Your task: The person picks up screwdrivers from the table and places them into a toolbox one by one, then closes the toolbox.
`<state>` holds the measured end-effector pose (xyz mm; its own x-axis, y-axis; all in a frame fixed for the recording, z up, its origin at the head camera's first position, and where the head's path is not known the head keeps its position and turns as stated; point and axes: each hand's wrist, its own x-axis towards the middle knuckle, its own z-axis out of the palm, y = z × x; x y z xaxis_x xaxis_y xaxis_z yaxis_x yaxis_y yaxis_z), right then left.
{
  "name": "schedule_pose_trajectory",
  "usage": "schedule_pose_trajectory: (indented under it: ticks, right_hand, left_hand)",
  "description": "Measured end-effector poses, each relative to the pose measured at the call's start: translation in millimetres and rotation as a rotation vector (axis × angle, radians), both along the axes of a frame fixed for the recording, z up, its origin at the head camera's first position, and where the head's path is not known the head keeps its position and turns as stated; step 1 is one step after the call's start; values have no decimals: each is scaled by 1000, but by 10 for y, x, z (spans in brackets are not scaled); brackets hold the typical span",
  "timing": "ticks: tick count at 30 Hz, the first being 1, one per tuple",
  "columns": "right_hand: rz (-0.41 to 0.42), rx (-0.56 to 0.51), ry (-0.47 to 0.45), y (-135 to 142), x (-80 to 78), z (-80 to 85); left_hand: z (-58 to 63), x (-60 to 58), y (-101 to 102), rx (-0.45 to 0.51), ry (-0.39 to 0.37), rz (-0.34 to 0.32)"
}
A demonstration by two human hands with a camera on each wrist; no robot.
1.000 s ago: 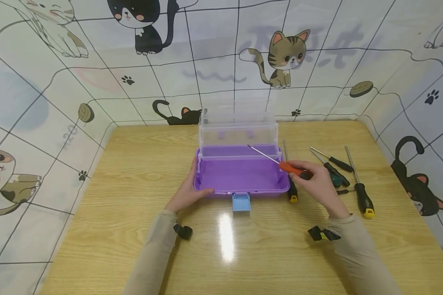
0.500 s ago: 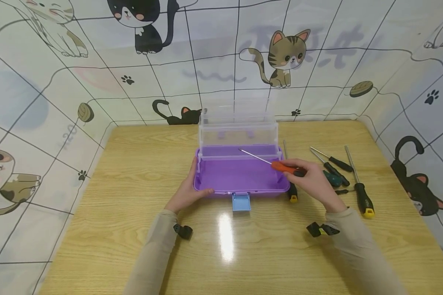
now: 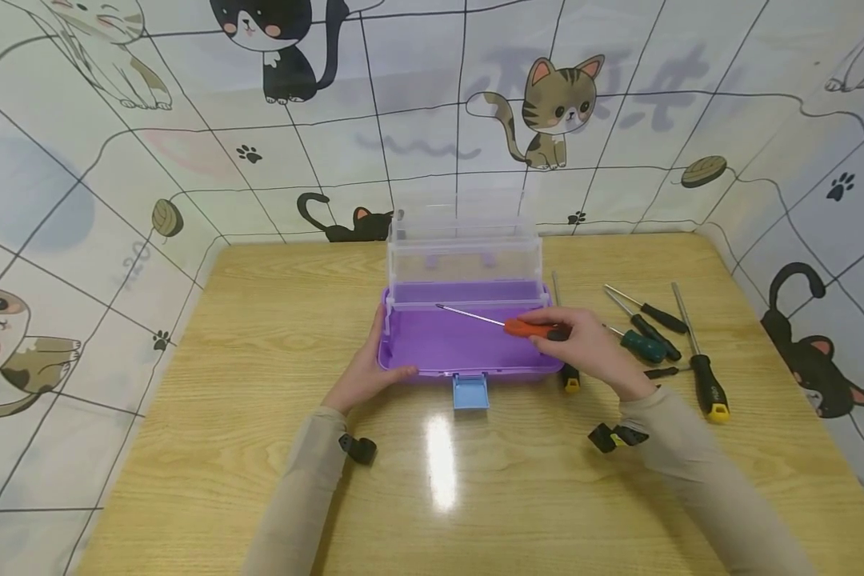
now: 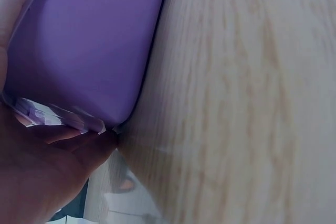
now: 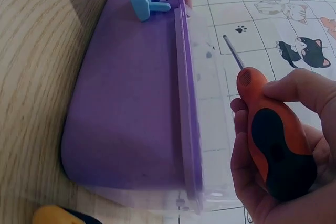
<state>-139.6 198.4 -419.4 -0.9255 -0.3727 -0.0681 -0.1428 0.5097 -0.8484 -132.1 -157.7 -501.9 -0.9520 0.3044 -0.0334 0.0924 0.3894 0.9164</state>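
A purple toolbox (image 3: 468,340) with its clear lid (image 3: 466,260) raised stands in the middle of the table. My left hand (image 3: 363,372) grips the box's left end, the thumb at the front corner and fingers along the side; the left wrist view has that hand (image 4: 47,166) against the purple wall (image 4: 89,45). Between thumb and fingers, my right hand (image 3: 583,344) holds an orange-and-black screwdriver (image 3: 526,327) above the box's right half, shaft pointing left. Close up, the right wrist view has the screwdriver (image 5: 275,135) above the rim level.
Several screwdrivers lie right of the box: a green-handled one (image 3: 644,346), a large black-and-yellow one (image 3: 709,388) and black-handled ones (image 3: 664,319). Another with a yellow end (image 3: 571,380) lies against the box's right side. A blue latch (image 3: 470,393) hangs at the front. A cat-printed backdrop surrounds the table.
My right hand has carried the screwdriver leftward, so its shaft now lies farther over the box, and lower. The left hand and the toolbox have stayed in place.
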Motion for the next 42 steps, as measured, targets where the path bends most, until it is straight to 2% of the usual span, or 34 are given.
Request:
schedule_pose_trajectory:
  ticks: [11, 18, 21, 27, 38, 39, 42]
  right_hand:
    - [84, -2, 53, -178, -50, -152]
    - [111, -22, 33, -244, -79, -208]
    - [132, -19, 33, -267, -95, -230]
    - [175, -16, -16, -324, -123, -262]
    - [195, 7, -95, -410, -166, -309]
    - [200, 8, -97, -413, -168, -311]
    - [218, 9, -113, -417, -194, -323]
  left_hand:
    - [-7, -1, -6, 6, 4, 2]
    - [-14, 0, -4, 60, 8, -5]
    - [-22, -1, -9, 54, 16, -5]
    - [-10, 2, -7, 23, 8, 3]
    - [-28, 0, -10, 22, 10, 6]
    - [27, 15, 0, 23, 7, 2]
    - [36, 18, -3, 22, 11, -4]
